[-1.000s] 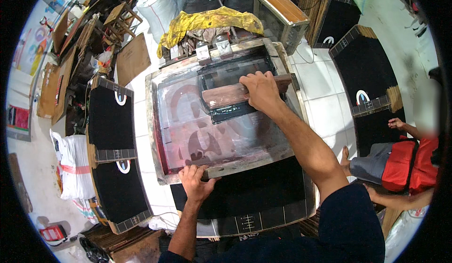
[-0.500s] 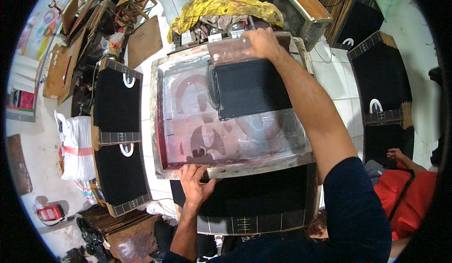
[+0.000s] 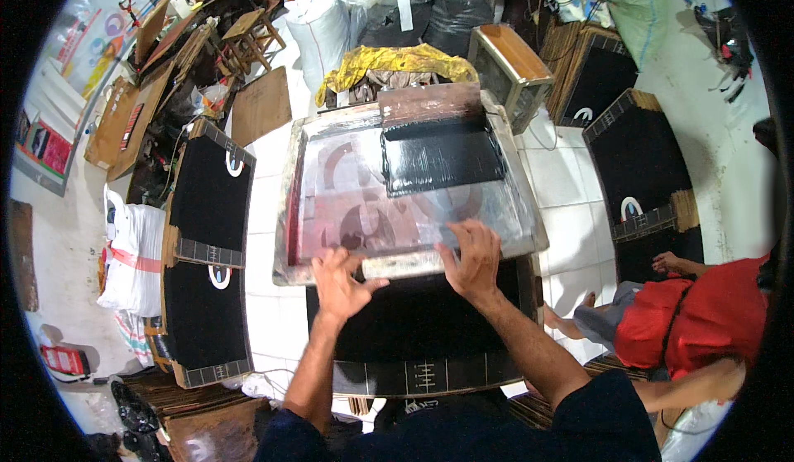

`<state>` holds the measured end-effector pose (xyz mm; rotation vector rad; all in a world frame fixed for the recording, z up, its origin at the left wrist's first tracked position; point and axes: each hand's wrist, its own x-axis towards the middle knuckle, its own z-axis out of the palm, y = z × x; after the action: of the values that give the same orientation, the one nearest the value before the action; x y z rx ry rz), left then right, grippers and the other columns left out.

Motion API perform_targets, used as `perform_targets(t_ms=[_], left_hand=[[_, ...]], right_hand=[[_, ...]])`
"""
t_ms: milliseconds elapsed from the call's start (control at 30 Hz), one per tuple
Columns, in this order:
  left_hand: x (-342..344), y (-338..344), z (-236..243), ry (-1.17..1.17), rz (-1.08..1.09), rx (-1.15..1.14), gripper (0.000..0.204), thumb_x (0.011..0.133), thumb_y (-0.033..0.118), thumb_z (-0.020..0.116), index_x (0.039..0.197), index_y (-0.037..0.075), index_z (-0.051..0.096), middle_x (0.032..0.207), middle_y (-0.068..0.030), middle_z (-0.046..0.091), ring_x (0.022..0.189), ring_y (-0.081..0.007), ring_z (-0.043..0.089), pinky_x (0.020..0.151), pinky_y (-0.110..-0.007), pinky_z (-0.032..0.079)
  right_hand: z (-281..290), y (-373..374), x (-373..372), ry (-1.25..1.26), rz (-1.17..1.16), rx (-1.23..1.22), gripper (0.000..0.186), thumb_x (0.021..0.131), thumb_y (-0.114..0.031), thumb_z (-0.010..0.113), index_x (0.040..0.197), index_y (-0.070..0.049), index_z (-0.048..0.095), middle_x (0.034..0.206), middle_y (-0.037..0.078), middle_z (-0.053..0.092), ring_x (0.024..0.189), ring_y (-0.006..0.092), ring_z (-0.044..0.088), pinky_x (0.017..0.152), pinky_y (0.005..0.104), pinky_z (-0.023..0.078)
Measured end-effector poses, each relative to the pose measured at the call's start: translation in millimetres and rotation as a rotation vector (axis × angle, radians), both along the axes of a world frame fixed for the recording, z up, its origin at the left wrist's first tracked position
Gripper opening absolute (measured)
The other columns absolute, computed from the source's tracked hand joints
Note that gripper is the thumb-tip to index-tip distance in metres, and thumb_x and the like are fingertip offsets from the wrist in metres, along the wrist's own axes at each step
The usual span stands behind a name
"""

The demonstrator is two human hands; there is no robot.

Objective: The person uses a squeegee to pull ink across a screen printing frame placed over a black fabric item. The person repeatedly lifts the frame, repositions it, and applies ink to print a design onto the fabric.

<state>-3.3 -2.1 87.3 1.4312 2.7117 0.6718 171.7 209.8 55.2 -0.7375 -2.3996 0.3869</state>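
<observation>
A wooden screen-printing frame (image 3: pixel 529 226) with a hazy stencilled mesh (image 3: pixel 339 172) sits over a black padded board (image 3: pixel 413 321). Glossy black ink (image 3: pixel 442 164) covers the mesh's back right, and a wooden squeegee (image 3: pixel 426 102) rests just behind it, out of my grip. Both hands are at the frame's front rail: my left hand (image 3: pixel 343 288) curls its fingers over it on the left, and my right hand (image 3: pixel 470 263) grips it right of centre, slightly blurred.
Black boards with white prints stand at left (image 3: pixel 207 313) and right (image 3: pixel 637 156). A co-worker in red (image 3: pixel 703 313) sits close at lower right. Behind the frame are a yellow cloth (image 3: pixel 389 61), sacks (image 3: pixel 314 40) and a wooden-topped stand (image 3: pixel 509 57).
My right hand has let go of the squeegee at the back and come down to the front rail. My left hand stays there. The view has shifted, showing more of the background.
</observation>
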Motion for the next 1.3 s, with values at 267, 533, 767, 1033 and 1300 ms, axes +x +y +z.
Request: perform_targets(t_ms=[267,533,767,1033,1300], left_hand=[[-50,-20,91,0.542,0.104,0.568,0.063,0.082,0.039,0.087,0.134,0.009,0.068,0.137,-0.0183,0.058,0.131,-0.0383,0.051,0.115,-0.055,0.033],[0,-272,-248,-0.423,0.747,-0.172,0.042,0.106,0.032,0.057,0.101,-0.005,0.076,0.094,-0.0288,0.073,0.092,-0.0461,0.071,0.088,-0.054,0.054],[169,-362,-360,-0.886,0.874,0.075,0.041,0.096,0.043,0.073,0.104,0.004,0.082,0.09,-0.0192,0.079,0.081,-0.0337,0.076,0.075,-0.044,0.057],[171,-320,-308,-0.46,0.958,0.165,0.03,0.079,0.038,0.079,0.085,0.008,0.076,0.074,-0.0157,0.073,0.072,-0.0428,0.072,0.067,-0.05,0.059],[122,-327,-320,-0.044,1.051,0.091,0.031,0.102,0.032,0.062,0.092,0.005,0.075,0.093,-0.0179,0.074,0.086,-0.0405,0.07,0.069,-0.053,0.053]], right_hand=[[166,50,-78,0.368,-0.101,0.336,0.032,0.097,-0.04,0.068,0.102,-0.009,0.073,0.099,0.012,0.071,0.097,0.0324,0.067,0.083,0.0465,0.052],[269,77,-122,-0.021,-0.289,0.038,0.051,0.099,-0.061,0.054,0.112,-0.017,0.077,0.107,0.013,0.078,0.107,0.0365,0.072,0.093,0.0492,0.054],[298,106,-147,-0.148,-0.343,0.029,0.057,0.098,-0.066,0.049,0.118,-0.02,0.077,0.114,0.015,0.077,0.113,0.0372,0.071,0.097,0.0478,0.052],[309,129,-159,-0.131,-0.298,0.05,0.058,0.099,-0.063,0.051,0.115,-0.014,0.078,0.108,0.014,0.077,0.11,0.0362,0.07,0.095,0.0462,0.051],[313,141,-165,-0.119,-0.3,0.096,0.058,0.099,-0.062,0.051,0.113,-0.012,0.078,0.105,0.015,0.077,0.107,0.0353,0.071,0.093,0.0454,0.051]])
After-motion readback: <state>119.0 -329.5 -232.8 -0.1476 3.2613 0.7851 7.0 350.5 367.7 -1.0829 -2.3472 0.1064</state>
